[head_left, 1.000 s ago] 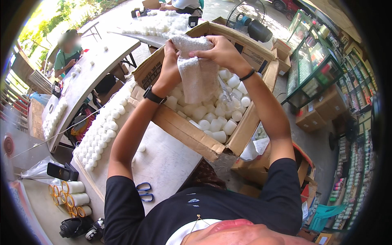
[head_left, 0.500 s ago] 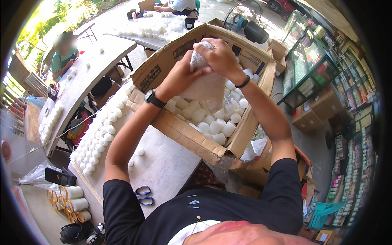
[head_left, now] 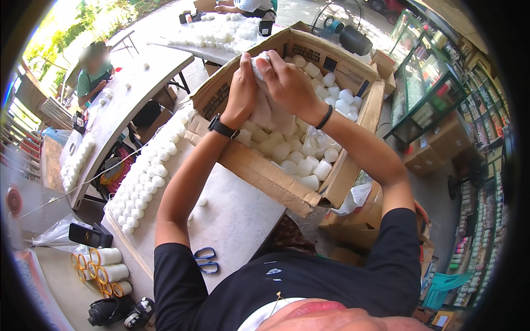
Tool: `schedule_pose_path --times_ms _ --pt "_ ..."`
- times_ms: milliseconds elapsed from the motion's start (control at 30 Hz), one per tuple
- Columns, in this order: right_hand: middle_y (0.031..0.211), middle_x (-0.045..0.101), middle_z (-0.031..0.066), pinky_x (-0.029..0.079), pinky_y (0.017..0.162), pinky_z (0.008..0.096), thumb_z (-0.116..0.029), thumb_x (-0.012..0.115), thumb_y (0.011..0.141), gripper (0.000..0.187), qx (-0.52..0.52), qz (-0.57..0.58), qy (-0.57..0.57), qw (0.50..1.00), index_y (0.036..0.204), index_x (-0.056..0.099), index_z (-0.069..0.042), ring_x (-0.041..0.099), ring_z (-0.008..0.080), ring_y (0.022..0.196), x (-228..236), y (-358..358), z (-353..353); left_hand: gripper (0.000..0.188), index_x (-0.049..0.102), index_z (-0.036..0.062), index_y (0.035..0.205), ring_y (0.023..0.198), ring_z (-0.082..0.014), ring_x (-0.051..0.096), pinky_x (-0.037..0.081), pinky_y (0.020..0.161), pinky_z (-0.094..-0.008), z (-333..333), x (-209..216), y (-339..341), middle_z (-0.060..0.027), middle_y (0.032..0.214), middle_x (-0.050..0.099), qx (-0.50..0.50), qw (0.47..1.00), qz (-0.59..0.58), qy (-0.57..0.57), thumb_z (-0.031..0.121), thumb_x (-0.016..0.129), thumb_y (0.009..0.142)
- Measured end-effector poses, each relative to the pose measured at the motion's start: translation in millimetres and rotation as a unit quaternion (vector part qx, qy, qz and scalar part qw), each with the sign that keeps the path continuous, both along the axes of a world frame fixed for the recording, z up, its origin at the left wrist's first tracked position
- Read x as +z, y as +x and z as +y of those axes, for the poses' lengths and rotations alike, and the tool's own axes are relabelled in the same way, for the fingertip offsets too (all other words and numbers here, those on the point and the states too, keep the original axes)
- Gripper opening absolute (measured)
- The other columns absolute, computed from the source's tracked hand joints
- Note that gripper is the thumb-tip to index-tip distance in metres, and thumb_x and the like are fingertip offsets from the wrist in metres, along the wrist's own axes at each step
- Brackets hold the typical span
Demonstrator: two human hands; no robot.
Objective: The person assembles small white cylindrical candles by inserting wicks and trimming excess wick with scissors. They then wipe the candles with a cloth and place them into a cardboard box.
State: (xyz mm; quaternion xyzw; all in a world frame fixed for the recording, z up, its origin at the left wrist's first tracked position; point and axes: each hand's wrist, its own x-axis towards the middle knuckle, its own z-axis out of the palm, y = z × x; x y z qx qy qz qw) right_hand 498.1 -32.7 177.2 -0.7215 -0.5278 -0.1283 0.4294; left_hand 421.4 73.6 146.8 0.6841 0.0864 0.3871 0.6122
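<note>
Above a large open cardboard box [head_left: 265, 174], my two hands are closed together on a pale cloth [head_left: 273, 114], part of which hangs down below them. My left hand [head_left: 242, 94] grips its left side, and my right hand [head_left: 292, 88] wraps over it from the right. Between the fingers shows a whitish, textured bundle at the top; whether something is wrapped inside cannot be seen. Many short white cylinders [head_left: 309, 181], like small candles, lie loose in the box under my hands. A clear plastic piece [head_left: 317, 140] rests among them.
Rows of white cylinders [head_left: 144, 187] line the table left of the box. Blue-handled scissors [head_left: 206, 260] lie near me, with orange-rimmed white rolls [head_left: 112, 273] and a black phone-like device [head_left: 88, 235] further left. One person [head_left: 94, 77] sits at another table. Glass cabinets [head_left: 425, 83] stand right.
My hands have turned and squeezed the cloth, so less of the textured bundle shows and the hanging part is more bunched. The whole view has shifted slightly.
</note>
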Motion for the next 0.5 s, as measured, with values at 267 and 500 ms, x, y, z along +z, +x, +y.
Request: schedule_pose_path --times_ms 267,500 --pt "0.078 0.066 0.0264 0.052 0.07 0.0489 -0.048 0.054 0.098 0.048 0.016 -0.085 -0.137 0.987 0.1 0.057 0.0 0.066 0.0441 0.081 11.5 11.2 -12.1 0.045 0.06 -0.0038 0.088 0.065 -0.0205 0.057 0.048 0.066 -0.0389 23.9 -17.9 6.9 -0.0164 0.074 0.065 0.02 0.988 0.074 0.137 0.029 0.035 0.106" --pt "0.089 0.067 0.0237 0.051 0.075 0.0465 -0.037 0.062 0.096 0.038 0.112 0.039 -0.079 0.99 0.105 0.053 -0.002 0.065 0.0433 0.086 -9.0 40.9 -2.3 0.034 0.069 -0.0028 0.103 0.07 -0.0104 0.06 0.049 0.066 -0.0286 23.6 -16.6 15.0 -0.0112 0.081 0.07 0.039 0.993 0.087 0.074 0.028 0.055 0.104"
